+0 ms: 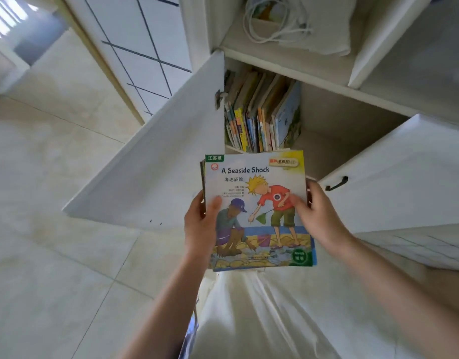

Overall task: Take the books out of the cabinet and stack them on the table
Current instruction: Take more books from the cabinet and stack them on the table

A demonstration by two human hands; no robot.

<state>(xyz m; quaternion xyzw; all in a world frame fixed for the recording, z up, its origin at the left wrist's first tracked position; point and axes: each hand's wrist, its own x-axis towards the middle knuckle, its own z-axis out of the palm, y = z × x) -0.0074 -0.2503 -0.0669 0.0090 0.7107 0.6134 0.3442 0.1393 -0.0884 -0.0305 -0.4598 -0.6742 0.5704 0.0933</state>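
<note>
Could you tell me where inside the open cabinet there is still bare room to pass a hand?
The lower compartment is bare to the right of the standing books, between them and the right door. Its left side, by the left door, is packed with those books. The shelf above holds a coiled cable. Both the left hand and right hand grip the held books.

At the top of the frame you see a coiled white cable [272,24] lying on folded pale cloth [324,35]. Pale floor tiles [54,203] fill the left, and white fabric [262,320] spreads along the bottom centre
</note>
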